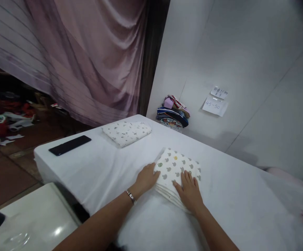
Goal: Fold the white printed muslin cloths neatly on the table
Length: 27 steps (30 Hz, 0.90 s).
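A folded white cloth (173, 167) printed with grey mushroom shapes lies in several layers on the white-covered table. At its left edge is my left hand (145, 178), its fingers bent around the side and the thumb at the top edge; the underside of this grip is hidden. My right hand (190, 191) rests on the cloth's near right part, fingers spread and pressing flat on the top layer. Farther back and to the left lies a second folded white cloth (126, 133) with small dark prints, apart from both hands.
A black phone (70, 145) lies near the table's left edge. Folded fabrics (172, 113) are piled by the wall, below a paper note (214, 106). A pinkish curtain (93, 59) hangs behind. A pale glossy surface (36, 219) stands at lower left; clear plastic (289, 198) lies right.
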### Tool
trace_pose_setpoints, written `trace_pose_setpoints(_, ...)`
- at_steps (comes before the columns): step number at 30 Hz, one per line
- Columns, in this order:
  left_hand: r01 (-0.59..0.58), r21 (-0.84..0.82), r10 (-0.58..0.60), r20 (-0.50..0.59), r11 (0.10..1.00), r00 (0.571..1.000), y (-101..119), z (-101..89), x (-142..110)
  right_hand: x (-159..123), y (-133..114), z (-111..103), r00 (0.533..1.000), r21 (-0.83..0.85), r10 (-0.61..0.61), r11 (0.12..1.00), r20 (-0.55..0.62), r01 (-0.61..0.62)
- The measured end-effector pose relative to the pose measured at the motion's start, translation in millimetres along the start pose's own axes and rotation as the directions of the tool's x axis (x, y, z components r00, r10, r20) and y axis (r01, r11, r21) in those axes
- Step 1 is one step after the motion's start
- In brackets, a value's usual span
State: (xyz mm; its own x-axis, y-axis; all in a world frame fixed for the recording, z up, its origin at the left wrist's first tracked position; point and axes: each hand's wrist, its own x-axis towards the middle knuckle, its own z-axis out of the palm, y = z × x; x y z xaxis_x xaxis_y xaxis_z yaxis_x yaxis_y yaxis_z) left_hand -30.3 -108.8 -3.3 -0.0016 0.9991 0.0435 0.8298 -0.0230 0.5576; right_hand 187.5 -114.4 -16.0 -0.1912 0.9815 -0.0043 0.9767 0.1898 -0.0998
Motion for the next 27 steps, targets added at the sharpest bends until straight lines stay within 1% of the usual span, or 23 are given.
trace_pose_setpoints(2, 0.006, -0.004, -0.006, -0.017, 1.0, 1.0, 0.4, -3.7, -1.3, 1.7, 0.6, -3.3, 1.0, 0.003, 0.012, 1.0, 0.024, -0.012)
trace_pose_setpoints(4, 0.008, -0.002, -0.008, -0.034, 1.0, 0.999, 1.4, -6.0, -2.3, 5.5, -0.9, -9.6, 0.996, 0.032, 0.036, 0.999, 0.088, -0.039)
trace_pose_setpoints(6, 0.022, 0.001, -0.022, -0.016, 1.0, 1.0, 2.8, -7.0, -2.9, 13.9, -6.4, -19.4, 0.99, 0.081, 0.045, 0.995, 0.136, -0.057)
trace_pose_setpoints(8, 0.043, 0.01, -0.044, 0.021, 0.999, 0.999, 4.2, -7.4, -3.2, 28.6, -16.9, -31.3, 0.993, 0.129, 0.02, 0.991, 0.119, -0.036)
trace_pose_setpoints(10, 0.054, 0.022, -0.055, 0.045, 0.998, 0.997, 5.0, -7.4, -3.5, 49.2, -31.0, -41.7, 0.997, 0.161, -0.04, 0.986, 0.065, 0.03)
trace_pose_setpoints(12, 0.049, 0.03, -0.05, 0.051, 0.998, 0.997, 4.7, -7.1, -3.6, 72.5, -45.3, -46.3, 0.996, 0.171, -0.086, 0.982, 0.013, 0.083)
trace_pose_setpoints(15, 0.043, 0.038, -0.045, 0.064, 0.998, 0.997, 2.3, -6.3, -2.8, 102.4, -59.4, -37.9, 0.991, 0.137, -0.133, 0.981, -0.03, 0.136)
trace_pose_setpoints(17, 0.038, 0.047, -0.042, 0.08, 0.998, 0.996, 0.1, -5.8, -1.6, 114.1, -61.9, -24.8, 0.988, 0.111, -0.155, 0.982, -0.001, 0.154)
trace_pose_setpoints(19, 0.033, 0.053, -0.038, 0.106, 0.998, 0.994, -1.5, -5.7, -0.5, 119.1, -60.3, -11.3, 0.986, 0.098, -0.163, 0.982, 0.035, 0.159)
trace_pose_setpoints(22, 0.02, 0.058, -0.027, 0.139, 0.998, 0.99, -1.9, -5.5, -0.9, 119.4, -55.9, 1.0, 0.985, 0.09, -0.168, 0.982, 0.036, 0.164)
trace_pose_setpoints(24, -0.009, 0.076, 0.001, 0.105, 0.997, 0.994, -1.4, -4.1, -2.2, 118.7, -54.8, 3.0, 0.985, 0.088, -0.172, 0.982, 0.032, 0.169)
trace_pose_setpoints(26, -0.057, 0.105, 0.055, 0.019, 0.993, 0.998, -1.1, -1.4, -3.2, 119.2, -55.8, 1.0, 0.984, 0.087, -0.176, 0.981, 0.031, 0.173)
trace_pose_setpoints(27, -0.098, 0.116, 0.1, -0.018, 0.988, 0.995, -1.4, 0.2, -3.2, 119.9, -56.6, -1.5, 0.983, 0.089, -0.177, 0.981, 0.04, 0.173)
